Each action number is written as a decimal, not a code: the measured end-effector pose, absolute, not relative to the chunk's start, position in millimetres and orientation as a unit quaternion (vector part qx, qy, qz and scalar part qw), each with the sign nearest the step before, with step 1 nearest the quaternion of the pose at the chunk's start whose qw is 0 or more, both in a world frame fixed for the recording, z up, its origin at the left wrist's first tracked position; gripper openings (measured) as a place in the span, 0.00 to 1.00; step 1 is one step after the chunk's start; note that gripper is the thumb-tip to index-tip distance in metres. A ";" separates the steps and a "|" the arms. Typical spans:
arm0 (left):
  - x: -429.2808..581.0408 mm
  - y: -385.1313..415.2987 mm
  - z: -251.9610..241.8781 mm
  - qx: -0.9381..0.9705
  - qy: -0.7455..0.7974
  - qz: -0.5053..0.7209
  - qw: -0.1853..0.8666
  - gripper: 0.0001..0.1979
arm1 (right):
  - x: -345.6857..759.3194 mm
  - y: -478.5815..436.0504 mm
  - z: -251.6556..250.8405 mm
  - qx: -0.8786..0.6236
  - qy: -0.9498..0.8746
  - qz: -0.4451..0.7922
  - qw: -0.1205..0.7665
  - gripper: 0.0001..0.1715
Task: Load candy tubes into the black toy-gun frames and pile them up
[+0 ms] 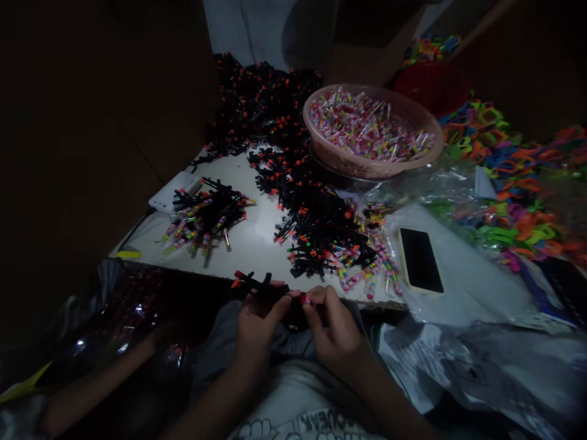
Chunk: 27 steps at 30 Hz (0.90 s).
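Note:
In front of my lap, my left hand grips a black toy gun with a red-orange tip pointing left. My right hand pinches a small candy tube at the toy's right end; only its pinkish-red end shows, and my fingers hide the rest. On the white table ahead, a small pile of black toys with colourful candy tubes lies to the left. A larger heap of black toys with orange tips fills the middle. Loose candy tubes lie at that heap's right side.
A pink basin full of candy tubes stands at the back right. A phone rests on clear plastic bags. Bright plastic pieces are heaped far right, near a red bowl. Another person's arm reaches in at lower left.

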<state>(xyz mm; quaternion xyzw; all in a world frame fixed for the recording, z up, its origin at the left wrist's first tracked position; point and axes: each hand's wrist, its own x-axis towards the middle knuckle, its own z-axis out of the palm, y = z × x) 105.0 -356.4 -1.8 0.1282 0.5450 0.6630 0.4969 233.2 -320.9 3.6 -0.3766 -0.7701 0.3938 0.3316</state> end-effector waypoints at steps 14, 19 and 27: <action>94.1 -353.6 -15.6 0.054 0.542 0.654 0.525 0.23 | 206.6 -315.8 -31.9 -0.391 -0.838 0.160 0.345 0.02; 88.1 -351.6 -17.0 0.069 0.568 0.638 0.516 0.24 | 207.7 -309.5 -38.0 -0.351 -0.859 0.159 0.337 0.04; 67.6 -335.6 -13.3 0.154 0.548 0.649 0.506 0.29 | 201.9 -309.1 -38.6 -0.376 -0.810 0.301 0.335 0.08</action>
